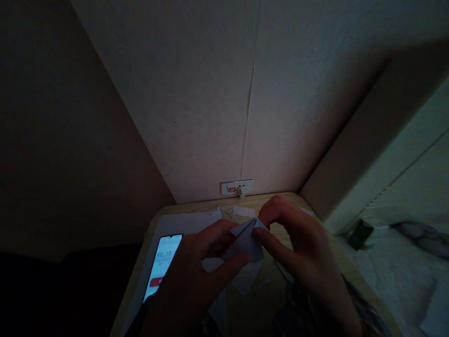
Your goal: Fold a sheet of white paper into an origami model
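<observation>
Between my two hands is a small piece of folded white paper (244, 242) with pointed corners and visible creases. My left hand (206, 262) grips its left side, thumb across the front and fingers behind. At the upper right corner, my right hand (298, 238) pinches the paper between thumb and index finger. The paper is held above a wooden table (280, 230). Left of my left hand, a lit phone (164, 260) with a timer on its screen lies on a large white sheet (191, 223); my wrist covers part of the phone.
Behind the table, a wall socket (228, 188) holds a white plug (241, 191). Paper pieces (244, 211) lie near the table's back edge. To the right, a dark green object (360, 234) and a dark looped item (421, 236) rest on a pale surface. The room is dim.
</observation>
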A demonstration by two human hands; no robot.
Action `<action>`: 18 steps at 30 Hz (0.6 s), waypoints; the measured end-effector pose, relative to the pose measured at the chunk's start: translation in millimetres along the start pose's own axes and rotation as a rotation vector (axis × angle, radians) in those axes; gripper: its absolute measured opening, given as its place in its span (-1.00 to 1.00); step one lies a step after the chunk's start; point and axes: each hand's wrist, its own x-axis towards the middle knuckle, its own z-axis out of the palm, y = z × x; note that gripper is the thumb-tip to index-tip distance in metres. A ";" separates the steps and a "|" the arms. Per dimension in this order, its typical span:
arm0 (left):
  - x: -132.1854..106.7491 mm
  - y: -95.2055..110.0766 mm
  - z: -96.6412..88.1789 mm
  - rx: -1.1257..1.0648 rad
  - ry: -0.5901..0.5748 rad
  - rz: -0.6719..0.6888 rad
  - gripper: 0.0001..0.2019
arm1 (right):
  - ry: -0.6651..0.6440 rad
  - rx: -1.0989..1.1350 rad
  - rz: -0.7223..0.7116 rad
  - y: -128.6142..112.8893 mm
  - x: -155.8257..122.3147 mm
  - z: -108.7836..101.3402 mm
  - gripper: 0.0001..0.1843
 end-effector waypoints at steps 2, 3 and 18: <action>0.8 -0.4 0.8 -0.015 -0.007 -0.017 -0.75 | 0.010 0.025 0.071 -1.5 0.7 -1.0 -0.78; 1.4 -0.7 1.2 -0.009 0.000 -0.021 -0.73 | 0.012 0.038 0.099 -2.1 1.1 -1.6 -0.76; -2.6 3.5 1.9 -0.303 0.194 0.029 -0.73 | -0.200 0.065 0.156 -3.2 -0.7 -13.2 -0.98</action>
